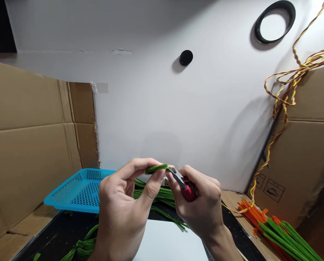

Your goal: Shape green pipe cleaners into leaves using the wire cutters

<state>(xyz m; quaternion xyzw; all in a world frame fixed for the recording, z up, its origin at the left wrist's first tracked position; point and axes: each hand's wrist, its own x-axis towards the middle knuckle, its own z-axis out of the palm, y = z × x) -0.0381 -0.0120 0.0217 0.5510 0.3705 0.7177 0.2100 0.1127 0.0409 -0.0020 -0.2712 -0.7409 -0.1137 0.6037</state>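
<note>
One fuzzy green strip (156, 169) lies nearly level just below the frame's centre, its long axis left to right; the left hand (123, 206) pinches it; the right hand (202, 195) grips red-handled pliers (188, 192), tip slanting up-left to the strip's right end.

Place: craft workspace | Signs: cardboard sides (28, 98), pliers (188, 192), green stems (164, 195)

The left hand (129, 204) pinches a fuzzy green strip (156, 168), and the right hand (201, 197) holds red-handled pliers (188, 192) with their tips at its end. Behind the hands lie long green stems (164, 197), with a blue basket (82, 194) to the left. Orange and green sticks (287, 237) lie on the right.
</note>
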